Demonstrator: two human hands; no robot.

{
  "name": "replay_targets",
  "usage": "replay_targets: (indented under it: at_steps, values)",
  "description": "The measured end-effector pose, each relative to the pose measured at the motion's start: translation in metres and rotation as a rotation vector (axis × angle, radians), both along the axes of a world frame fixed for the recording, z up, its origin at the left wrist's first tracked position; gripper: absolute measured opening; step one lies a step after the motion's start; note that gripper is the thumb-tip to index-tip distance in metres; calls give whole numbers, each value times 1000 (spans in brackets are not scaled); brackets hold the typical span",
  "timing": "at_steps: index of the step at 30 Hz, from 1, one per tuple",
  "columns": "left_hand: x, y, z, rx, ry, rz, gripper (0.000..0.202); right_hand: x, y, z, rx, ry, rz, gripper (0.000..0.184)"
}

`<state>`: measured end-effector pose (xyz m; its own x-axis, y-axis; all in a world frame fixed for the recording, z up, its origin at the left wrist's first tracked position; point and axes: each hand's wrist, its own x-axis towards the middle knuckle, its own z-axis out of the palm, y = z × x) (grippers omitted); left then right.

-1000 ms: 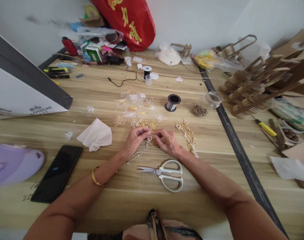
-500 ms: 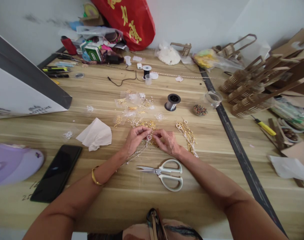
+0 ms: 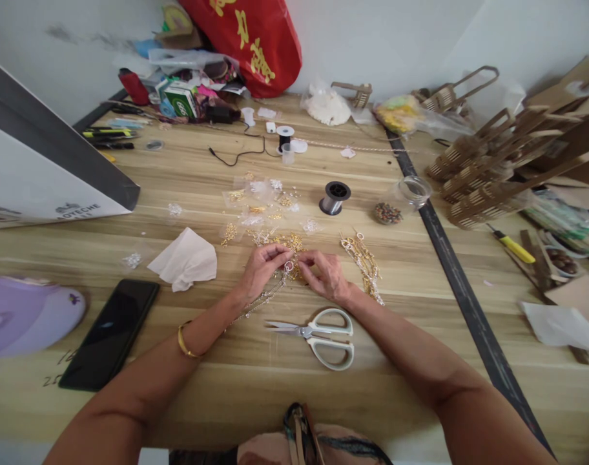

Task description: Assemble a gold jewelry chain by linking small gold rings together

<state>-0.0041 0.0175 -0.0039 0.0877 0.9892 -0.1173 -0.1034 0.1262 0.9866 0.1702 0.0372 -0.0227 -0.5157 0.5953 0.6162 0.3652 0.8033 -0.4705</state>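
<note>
beyond the scissors (image 3: 306, 332), the left hand (image 3: 258, 275) pinches the silver chain (image 3: 267, 298) in its fingers; whether the curled right hand (image 3: 326, 276) grips anything is unclear. a slack pinch could drop it among gold pieces (image 3: 291, 241).

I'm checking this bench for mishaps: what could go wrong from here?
The scissors lie near the left hand and right hand, blades bare, so a lowered hand might be nicked.
The silver chain at the left hand runs near the blades and could snag.
Loose gold pieces close to both hands might scatter if brushed.
</note>
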Motion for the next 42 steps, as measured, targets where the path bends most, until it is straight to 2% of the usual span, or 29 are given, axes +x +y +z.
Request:
replay_targets:
  at_steps: [31,42]
  values:
    - [0,1,-2,-3,12,18,26,0,0,-1,-43,-19,-23,7]
    - [1,1,-2,4,7,19,21,0,1,-1,-53,-1,-27,8]
